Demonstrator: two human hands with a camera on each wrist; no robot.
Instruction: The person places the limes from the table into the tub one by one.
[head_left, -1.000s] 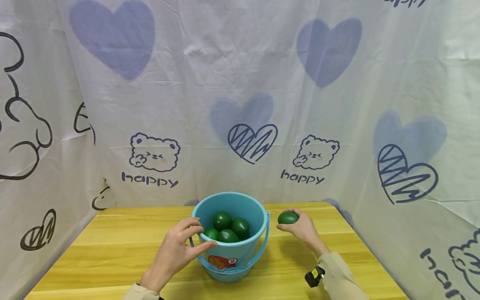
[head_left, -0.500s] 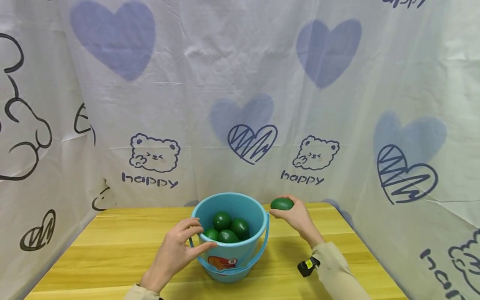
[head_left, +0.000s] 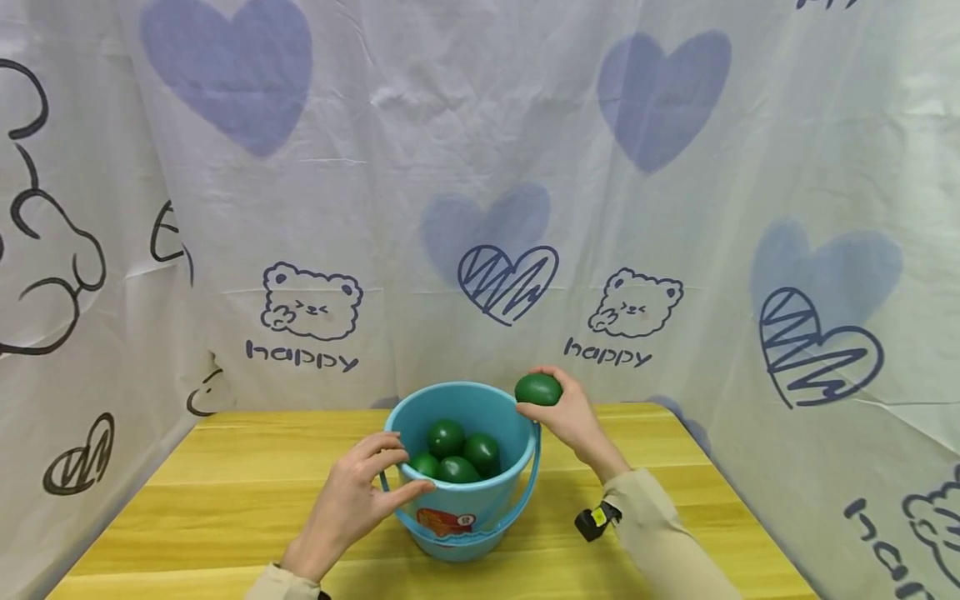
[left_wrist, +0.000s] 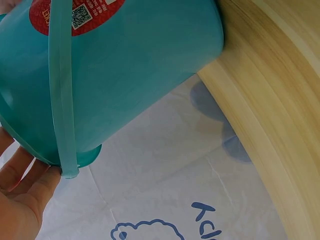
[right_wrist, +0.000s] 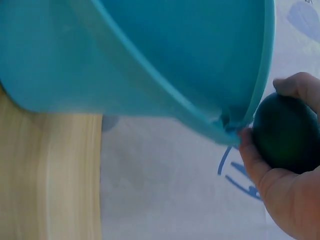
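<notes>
A light-blue bucket (head_left: 468,500) stands upright on the table, its handle hanging down at the front. Several glossy dark-green avocados (head_left: 457,470) lie inside it. My left hand (head_left: 352,492) holds the bucket's left rim, thumb at the front and fingers over the edge; in the left wrist view, the fingers (left_wrist: 42,187) meet the rim near the handle's joint. My right hand (head_left: 573,417) holds another avocado (head_left: 538,389) between thumb and fingers, just above the right rim. In the right wrist view, this avocado (right_wrist: 285,132) is beside the rim, outside the opening.
The yellow wood-grain table (head_left: 247,483) extends to both sides of the bucket. A white cloth (head_left: 405,125) printed with hearts and bears hangs behind the table and along its sides. A small black device (head_left: 597,521) is strapped at the right wrist.
My right hand has lifted the avocado and carried it leftward, from beside the bucket to over its right rim. The left hand and the bucket stay in place.
</notes>
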